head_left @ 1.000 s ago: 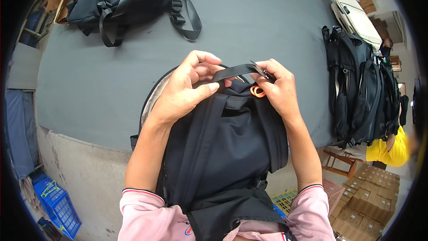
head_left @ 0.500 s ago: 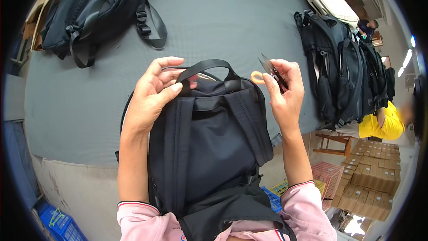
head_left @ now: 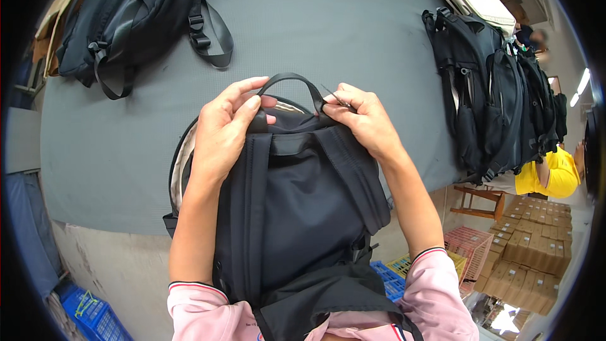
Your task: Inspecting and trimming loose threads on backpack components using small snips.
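A black backpack [head_left: 293,196] leans against the table edge in front of me, its padded shoulder straps facing me. Its top opening shows pale lining on the left side. My left hand [head_left: 222,129] is closed on the left end of the carry handle [head_left: 292,76], thumb against the webbing. At the handle's right end, my right hand [head_left: 365,120] pinches the webbing with thumb and fingers. The same hand keeps a pair of thread snips [head_left: 334,95] in its fingers; a dark blade points up and left, and the rest is mostly hidden.
Another black backpack [head_left: 136,22] with loose straps lies at the table's far left. Several black backpacks [head_left: 470,88] and a cream one [head_left: 476,0] line the right side. Beyond are a person in yellow [head_left: 549,173], stacked cartons [head_left: 530,233] and plastic crates [head_left: 467,246].
My right hand has moved left from beside the backpack onto the handle's right end, carrying the snips. The handle now stands up in a rounder arch. My left hand stays at its left end.
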A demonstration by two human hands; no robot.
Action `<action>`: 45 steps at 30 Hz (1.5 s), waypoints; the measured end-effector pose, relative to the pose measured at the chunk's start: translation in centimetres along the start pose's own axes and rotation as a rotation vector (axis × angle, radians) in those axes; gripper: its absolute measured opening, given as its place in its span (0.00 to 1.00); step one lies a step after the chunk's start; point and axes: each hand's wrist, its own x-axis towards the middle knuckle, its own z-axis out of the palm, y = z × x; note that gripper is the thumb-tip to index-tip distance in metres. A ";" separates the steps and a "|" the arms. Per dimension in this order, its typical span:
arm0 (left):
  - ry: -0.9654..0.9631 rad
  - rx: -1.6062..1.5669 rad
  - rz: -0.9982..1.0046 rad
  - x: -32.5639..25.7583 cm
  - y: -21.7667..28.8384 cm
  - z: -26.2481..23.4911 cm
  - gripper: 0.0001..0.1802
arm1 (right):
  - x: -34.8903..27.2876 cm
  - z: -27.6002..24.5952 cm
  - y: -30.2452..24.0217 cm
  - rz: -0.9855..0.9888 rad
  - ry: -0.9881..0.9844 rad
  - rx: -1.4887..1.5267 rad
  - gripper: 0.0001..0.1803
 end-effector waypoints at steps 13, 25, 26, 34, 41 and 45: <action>0.067 0.384 -0.062 2.0 -1.1 0.6 0.16 | 1.2 -0.5 1.5 0.386 -0.254 0.625 0.06; 0.231 0.397 0.273 3.2 -4.6 -1.7 0.14 | -1.2 -0.1 3.1 0.167 0.139 0.607 0.09; 0.273 0.447 0.342 2.2 -3.7 -2.0 0.14 | -2.8 -0.9 3.4 0.147 0.179 0.591 0.10; 0.390 0.483 0.374 -8.2 -2.5 -3.1 0.12 | -14.0 -2.0 5.8 0.183 0.177 0.615 0.13; 0.207 0.555 0.430 -7.3 -1.3 0.9 0.12 | -14.6 -0.4 4.4 0.181 0.145 0.559 0.13; 0.238 0.652 0.441 -7.6 -2.2 0.5 0.13 | -16.7 -0.5 5.5 0.200 0.128 0.539 0.08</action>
